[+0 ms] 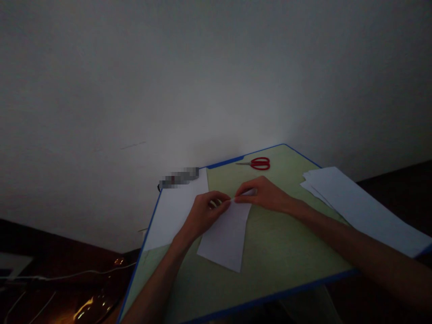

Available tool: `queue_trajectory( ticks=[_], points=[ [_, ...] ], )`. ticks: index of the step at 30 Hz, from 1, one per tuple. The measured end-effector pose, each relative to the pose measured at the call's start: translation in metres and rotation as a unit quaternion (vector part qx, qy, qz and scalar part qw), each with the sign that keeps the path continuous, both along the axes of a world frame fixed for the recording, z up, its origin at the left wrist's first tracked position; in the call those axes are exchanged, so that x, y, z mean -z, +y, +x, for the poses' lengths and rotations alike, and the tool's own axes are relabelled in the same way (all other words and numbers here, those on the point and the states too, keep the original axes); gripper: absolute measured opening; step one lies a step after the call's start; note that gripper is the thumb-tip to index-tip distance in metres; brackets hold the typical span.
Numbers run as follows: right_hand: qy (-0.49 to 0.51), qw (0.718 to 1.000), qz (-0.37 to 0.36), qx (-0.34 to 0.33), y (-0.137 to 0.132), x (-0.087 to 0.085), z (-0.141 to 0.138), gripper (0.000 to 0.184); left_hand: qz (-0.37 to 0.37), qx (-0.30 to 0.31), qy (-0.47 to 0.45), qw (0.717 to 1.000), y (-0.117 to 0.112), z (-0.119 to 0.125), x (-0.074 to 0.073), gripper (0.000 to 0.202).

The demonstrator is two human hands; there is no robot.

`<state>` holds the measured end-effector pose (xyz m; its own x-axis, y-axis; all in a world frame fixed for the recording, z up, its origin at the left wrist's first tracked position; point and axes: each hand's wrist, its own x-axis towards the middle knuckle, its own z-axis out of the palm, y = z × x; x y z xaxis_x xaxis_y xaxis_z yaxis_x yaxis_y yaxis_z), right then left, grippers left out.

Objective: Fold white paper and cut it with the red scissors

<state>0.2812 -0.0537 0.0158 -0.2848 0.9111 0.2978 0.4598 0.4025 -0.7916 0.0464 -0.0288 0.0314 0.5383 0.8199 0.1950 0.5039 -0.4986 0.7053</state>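
Note:
A piece of white paper point(227, 240) hangs or lies below my two hands over the green table, its lower edge towards me. My left hand point(211, 207) pinches its top edge between thumb and fingers. Right beside it, my right hand point(259, 193) pinches the same edge, the fingertips of both hands nearly touching. A bit of white paper also shows under my right fingers. Beyond my right hand lies a pair of scissors point(259, 163) with red handles, blades pointing left.
The green table point(280, 252) has a blue rim and stands against a grey wall. A white sheet point(168, 216) lies at its left, with a blurred-out object point(178, 177) at the sheet's far end. Several white sheets point(364, 202) lie at the right edge. A cable point(84, 272) runs at the lower left.

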Motion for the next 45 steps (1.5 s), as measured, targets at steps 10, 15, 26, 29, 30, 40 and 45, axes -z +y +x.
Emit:
queue_trajectory(
  ticks=[10, 15, 26, 29, 30, 40, 45],
  points=[
    [-0.134, 0.975, 0.177, -0.005, -0.005, 0.002, -0.009, 0.007, 0.064, -0.003, 0.002, 0.998, -0.005, 0.005, 0.000, 0.009],
    [-0.158, 0.961, 0.229, 0.013, -0.011, 0.001, -0.015, 0.004, 0.105, -0.007, 0.018, 0.994, -0.010, 0.009, -0.001, 0.008],
    [-0.082, 0.973, 0.212, 0.037, -0.007, -0.003, -0.010, 0.002, 0.081, -0.011, 0.051, 0.995, -0.005, -0.003, -0.011, 0.008],
    [-0.052, 0.984, 0.170, 0.030, -0.004, -0.007, -0.003, 0.002, 0.066, -0.011, 0.046, 0.997, -0.003, -0.007, -0.013, 0.008],
    [-0.043, 0.988, 0.149, 0.027, -0.003, -0.009, 0.000, 0.004, 0.061, -0.009, 0.043, 0.997, -0.003, -0.009, -0.014, 0.008],
    [-0.022, 0.995, 0.066, 0.065, 0.008, -0.019, 0.036, 0.018, 0.040, -0.022, 0.039, 0.998, 0.005, -0.019, -0.015, 0.009],
    [-0.002, 0.993, 0.067, 0.097, 0.010, -0.019, 0.046, 0.017, 0.039, -0.079, 0.030, 0.996, 0.014, -0.031, -0.012, 0.012]
  ],
)
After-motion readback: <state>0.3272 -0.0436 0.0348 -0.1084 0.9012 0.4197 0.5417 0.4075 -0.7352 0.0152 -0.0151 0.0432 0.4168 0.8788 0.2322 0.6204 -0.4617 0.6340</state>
